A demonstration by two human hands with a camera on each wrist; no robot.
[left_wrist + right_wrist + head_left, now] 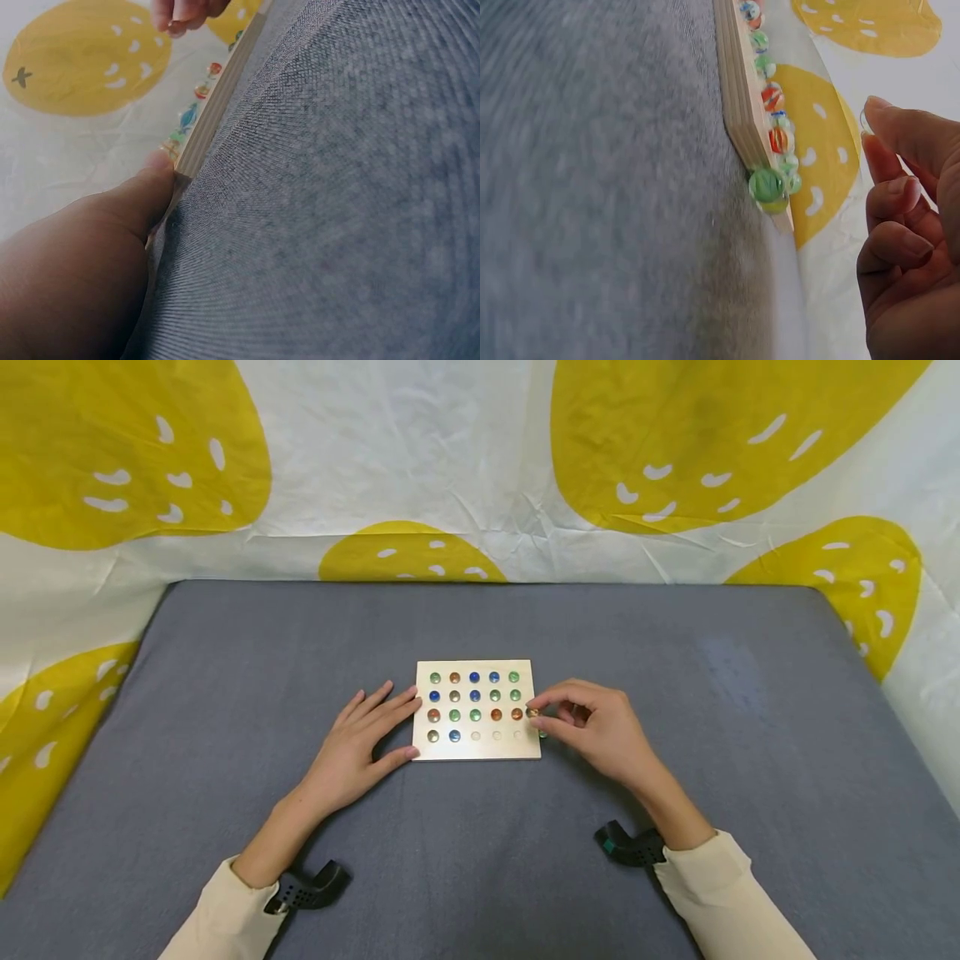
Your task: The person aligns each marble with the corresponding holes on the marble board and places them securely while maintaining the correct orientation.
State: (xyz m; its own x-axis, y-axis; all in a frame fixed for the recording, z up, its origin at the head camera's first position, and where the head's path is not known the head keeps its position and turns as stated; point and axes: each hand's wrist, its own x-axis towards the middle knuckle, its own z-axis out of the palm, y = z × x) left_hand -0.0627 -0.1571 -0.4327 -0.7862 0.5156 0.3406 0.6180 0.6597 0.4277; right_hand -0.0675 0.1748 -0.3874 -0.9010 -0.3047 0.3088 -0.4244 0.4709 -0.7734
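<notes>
A pale wooden board [486, 749] lies on the grey cloth, with glass marbles seated in rows of hollows. Three hollows at the right of its nearest row hold no marble. My left hand [352, 760] rests flat beside the board with fingers spread, fingertips and thumb touching its left edge. Between thumb and forefinger, my right hand [600, 727] pinches a marble [532, 713] by the board's right edge; the right wrist view shows only its clear rim. One green marble [767, 185] sits on the cloth against the board's right side, partly hidden from the head view.
Grey cloth [360, 635] covers the table around the board. Behind it hangs a white curtain [405, 443] with yellow fruit shapes. Black wrist mounts [318, 887] stick out inward from both cream sleeves [232, 910].
</notes>
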